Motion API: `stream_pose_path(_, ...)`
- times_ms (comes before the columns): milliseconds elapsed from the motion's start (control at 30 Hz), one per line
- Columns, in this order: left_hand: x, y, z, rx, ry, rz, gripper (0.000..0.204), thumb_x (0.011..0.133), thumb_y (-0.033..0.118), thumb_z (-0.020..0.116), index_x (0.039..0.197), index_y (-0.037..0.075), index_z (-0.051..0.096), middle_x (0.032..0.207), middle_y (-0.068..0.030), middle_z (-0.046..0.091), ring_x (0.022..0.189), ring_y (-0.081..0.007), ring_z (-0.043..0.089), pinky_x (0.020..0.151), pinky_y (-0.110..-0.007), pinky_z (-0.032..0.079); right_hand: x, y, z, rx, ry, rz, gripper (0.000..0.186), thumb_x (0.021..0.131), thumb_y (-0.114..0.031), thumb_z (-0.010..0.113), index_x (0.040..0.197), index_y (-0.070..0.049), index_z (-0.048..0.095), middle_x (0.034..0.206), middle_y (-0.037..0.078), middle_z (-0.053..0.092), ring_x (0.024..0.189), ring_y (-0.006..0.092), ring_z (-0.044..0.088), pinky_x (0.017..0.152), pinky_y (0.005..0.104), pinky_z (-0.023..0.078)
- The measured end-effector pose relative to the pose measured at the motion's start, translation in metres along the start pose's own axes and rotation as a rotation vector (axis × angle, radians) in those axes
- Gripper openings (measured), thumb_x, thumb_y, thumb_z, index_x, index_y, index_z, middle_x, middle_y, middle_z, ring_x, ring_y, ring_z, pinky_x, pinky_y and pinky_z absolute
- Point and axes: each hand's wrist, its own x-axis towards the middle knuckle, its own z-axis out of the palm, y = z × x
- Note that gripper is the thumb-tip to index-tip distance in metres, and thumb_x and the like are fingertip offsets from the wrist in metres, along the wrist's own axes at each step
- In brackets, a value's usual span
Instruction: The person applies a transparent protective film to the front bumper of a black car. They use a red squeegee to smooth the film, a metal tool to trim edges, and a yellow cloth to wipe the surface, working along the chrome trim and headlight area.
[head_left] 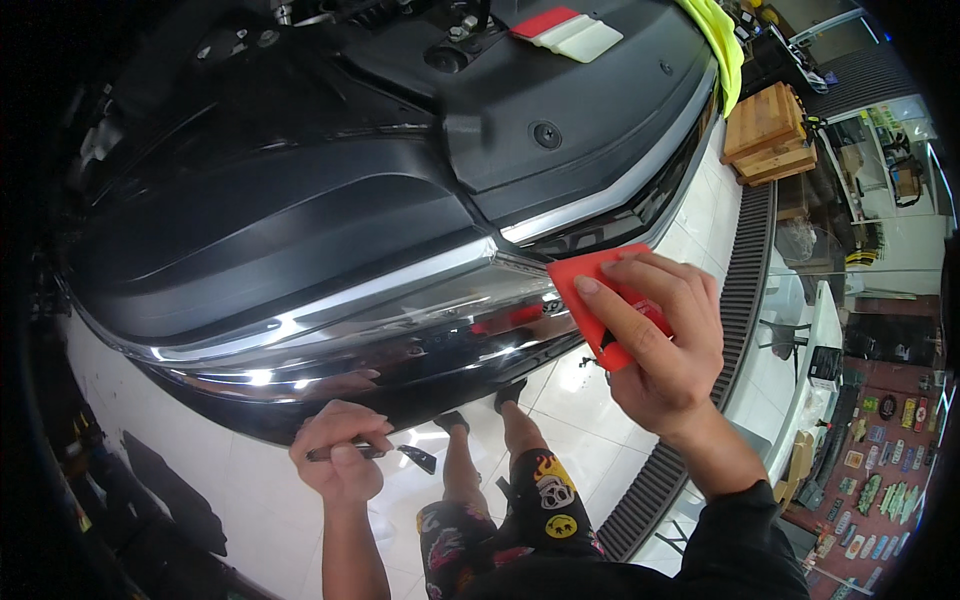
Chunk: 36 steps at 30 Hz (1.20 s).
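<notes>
My right hand (660, 340) grips a red squeegee card (585, 290) at the corner where the chrome and silver trim of a car's front end (340, 300) meet. My left hand (340, 450) is closed around a small black cutter (415, 458), its tip pointing right, just below the glossy dark lower bumper. A red-and-white squeegee (575, 35) lies on the black plastic engine cover (600, 120). Whether the red card actually touches the trim is hard to tell.
A yellow cloth (725, 50) drapes over the upper right edge of the car. Wooden boxes (760, 130), a dark floor grate (640, 510), a white table (810, 380) and a board of stickers (880, 480) are at the right. My legs stand on white tiles (590, 420).
</notes>
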Motion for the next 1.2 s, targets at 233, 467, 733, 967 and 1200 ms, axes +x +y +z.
stream_pose_path(233, 0.004, 0.000, 0.004, -0.034, -0.035, 0.019, 0.057, 0.108, 0.046, 0.050, 0.089, -0.004, 0.070, 0.074, -0.0140, 0.068, 0.051, -0.0125, 0.060, 0.052, -0.024, 0.049, 0.008, 0.014, 0.007, -0.042, 0.003, -0.146, 0.057, 0.059, -0.014, 0.078, 0.115, -0.016, 0.076, 0.111, 0.006, 0.069, 0.104, 0.0270, 0.069, 0.089, 0.0458, 0.047)
stream_pose_path(467, 0.008, 0.001, 0.005, -0.005, -0.046, 0.099, 0.055, 0.109, 0.042, 0.048, 0.089, -0.005, 0.069, 0.072, -0.0135, 0.066, 0.050, -0.0132, 0.060, 0.051, -0.024, 0.048, 0.008, 0.012, 0.014, -0.014, 0.055, -0.135, 0.054, 0.061, -0.017, 0.075, 0.115, -0.015, 0.076, 0.110, 0.006, 0.068, 0.103, 0.0271, 0.069, 0.084, 0.0450, 0.046)
stream_pose_path(733, 0.007, 0.006, 0.000, 0.069, -0.090, 0.058, 0.044, 0.109, 0.028, 0.042, 0.091, -0.004, 0.066, 0.091, -0.0285, 0.070, 0.056, -0.0142, 0.064, 0.042, -0.020, 0.046, 0.009, -0.024, -0.040, 0.356, 0.023, -0.063, 0.047, 0.066, -0.014, 0.075, 0.113, -0.008, 0.077, 0.102, 0.008, 0.072, 0.090, 0.0255, 0.070, 0.071, 0.0380, 0.046)
stream_pose_path(967, 0.010, 0.007, 0.007, 0.109, -0.065, -0.053, 0.023, 0.096, 0.002, 0.045, 0.084, -0.001, 0.064, 0.074, -0.0113, 0.070, 0.048, -0.0068, 0.055, 0.048, -0.022, 0.042, 0.012, -0.088, -0.124, 1.090, 0.218, -0.001, 0.028, 0.076, -0.015, 0.081, 0.103, -0.007, 0.079, 0.096, 0.012, 0.076, 0.080, 0.0231, 0.074, 0.062, 0.0291, 0.052)
stream_pose_path(1200, 0.019, 0.018, 0.018, 0.127, 0.000, -0.225, 0.032, 0.106, 0.018, 0.051, 0.084, 0.000, 0.064, 0.064, -0.0040, 0.061, 0.044, -0.0056, 0.050, 0.043, -0.023, 0.037, 0.001, -0.081, -0.176, 1.233, 0.526, -0.023, 0.016, 0.078, -0.015, 0.077, 0.091, -0.006, 0.080, 0.086, 0.008, 0.076, 0.077, 0.0228, 0.075, 0.057, 0.0298, 0.048)
